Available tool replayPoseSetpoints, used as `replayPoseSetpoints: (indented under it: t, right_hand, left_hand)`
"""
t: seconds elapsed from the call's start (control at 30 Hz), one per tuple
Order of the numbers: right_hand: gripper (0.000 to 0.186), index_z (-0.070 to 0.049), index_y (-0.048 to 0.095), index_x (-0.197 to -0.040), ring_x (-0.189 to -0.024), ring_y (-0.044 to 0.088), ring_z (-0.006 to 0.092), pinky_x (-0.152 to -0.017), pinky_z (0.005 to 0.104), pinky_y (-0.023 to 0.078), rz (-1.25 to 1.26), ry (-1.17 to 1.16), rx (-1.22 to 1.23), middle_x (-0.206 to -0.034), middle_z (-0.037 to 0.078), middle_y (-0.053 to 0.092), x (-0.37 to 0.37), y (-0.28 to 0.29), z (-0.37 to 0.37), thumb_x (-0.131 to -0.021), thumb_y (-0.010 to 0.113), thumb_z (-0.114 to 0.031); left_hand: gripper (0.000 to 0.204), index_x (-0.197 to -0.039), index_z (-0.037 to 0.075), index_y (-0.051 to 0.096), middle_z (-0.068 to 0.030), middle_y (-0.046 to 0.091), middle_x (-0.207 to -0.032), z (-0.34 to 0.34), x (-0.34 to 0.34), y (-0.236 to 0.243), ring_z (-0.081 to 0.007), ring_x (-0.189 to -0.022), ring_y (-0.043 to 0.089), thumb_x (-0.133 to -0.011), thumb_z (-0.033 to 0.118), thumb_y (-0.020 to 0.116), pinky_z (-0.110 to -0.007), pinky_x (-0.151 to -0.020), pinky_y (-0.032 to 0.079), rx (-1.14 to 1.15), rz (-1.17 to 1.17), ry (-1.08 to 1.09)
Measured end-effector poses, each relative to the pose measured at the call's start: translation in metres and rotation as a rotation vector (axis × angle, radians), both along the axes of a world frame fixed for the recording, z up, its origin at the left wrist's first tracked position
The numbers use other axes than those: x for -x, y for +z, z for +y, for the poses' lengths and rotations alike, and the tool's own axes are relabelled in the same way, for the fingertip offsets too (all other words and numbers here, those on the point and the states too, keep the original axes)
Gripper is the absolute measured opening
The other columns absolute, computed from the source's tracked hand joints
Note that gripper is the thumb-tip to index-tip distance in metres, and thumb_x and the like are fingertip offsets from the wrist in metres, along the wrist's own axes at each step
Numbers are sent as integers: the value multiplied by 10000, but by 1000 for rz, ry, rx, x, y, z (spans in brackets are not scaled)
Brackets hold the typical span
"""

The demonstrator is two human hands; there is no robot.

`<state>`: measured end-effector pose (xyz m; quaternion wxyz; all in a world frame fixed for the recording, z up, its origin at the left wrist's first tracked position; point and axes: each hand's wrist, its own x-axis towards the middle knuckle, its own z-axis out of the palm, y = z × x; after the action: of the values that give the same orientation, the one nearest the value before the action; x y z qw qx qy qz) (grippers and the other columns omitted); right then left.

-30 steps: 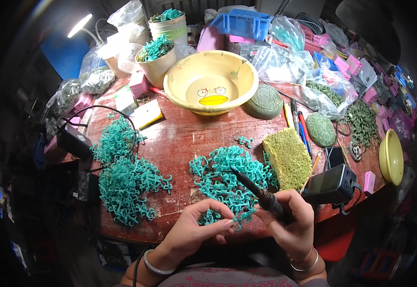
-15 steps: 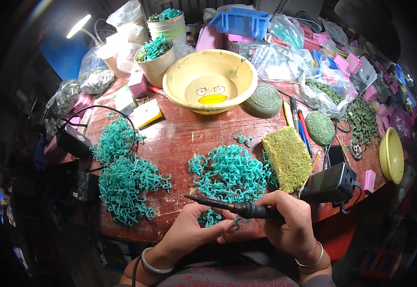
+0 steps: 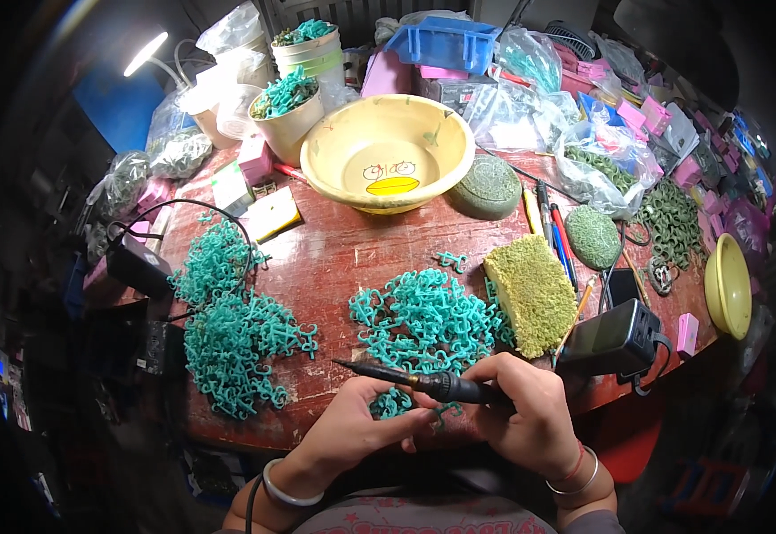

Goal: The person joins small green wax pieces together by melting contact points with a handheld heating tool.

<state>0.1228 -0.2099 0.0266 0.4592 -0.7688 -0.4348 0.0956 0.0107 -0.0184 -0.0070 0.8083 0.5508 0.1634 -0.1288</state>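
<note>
My right hand [image 3: 530, 414] grips a soldering iron [image 3: 446, 386] by its dark handle. Its thin metal tip points left, above my left hand [image 3: 361, 418]. That hand is curled, thumb toward forefinger, around a small cluster of teal curled pieces [image 3: 392, 403]. One separate teal piece [image 3: 447, 412] shows between the two hands; which fingers touch it, I cannot tell. Just beyond lies a loose pile of the same teal pieces [image 3: 423, 320], with a larger heap [image 3: 232, 356] farther left.
A yellow-green spongy block [image 3: 530, 298] sits right of the near pile, by a black box with a cable [image 3: 610, 338]. Pens [image 3: 561, 240] and two round green stones [image 3: 487, 189] lie behind. A cream basin [image 3: 316, 147] stands at the back, near buckets of teal pieces [image 3: 285, 125].
The soldering iron and my right hand have shifted slightly left. My left hand stays almost where it was, and the piles look the same.
</note>
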Motion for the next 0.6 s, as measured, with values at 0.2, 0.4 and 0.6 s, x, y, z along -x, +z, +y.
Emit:
replayPoseSetpoints:
  t: [0.2,0.4,0.6]
  right_hand:
    - [253,-9,598,-982,-648,639,296,-551,355,497,-69,-139,-40,-827,144,615,0,-7,4,-755,684,60]
    - [243,-5,601,-961,-628,629,269,-533,351,487,-331,-272,-110,-781,129,600,-2,-24,10,-752,704,63]
    - [209,-14,606,-961,-607,600,142,-535,270,462,30,-212,-75,-763,74,609,7,-20,-4,-799,735,6]
  left_hand:
    - [129,-1027,-7,641,-63,650,-985,0,-1,-1,-104,-815,644,-911,31,683,-228,-631,553,26,-25,9]
    - [127,-1037,-4,630,-71,647,-969,0,-2,1,-109,-808,642,-918,21,664,-224,-628,550,57,-20,47]
    - [129,-1036,14,636,-49,651,-893,7,-1,-4,-94,-743,633,-917,36,678,-201,-597,521,90,-17,54]
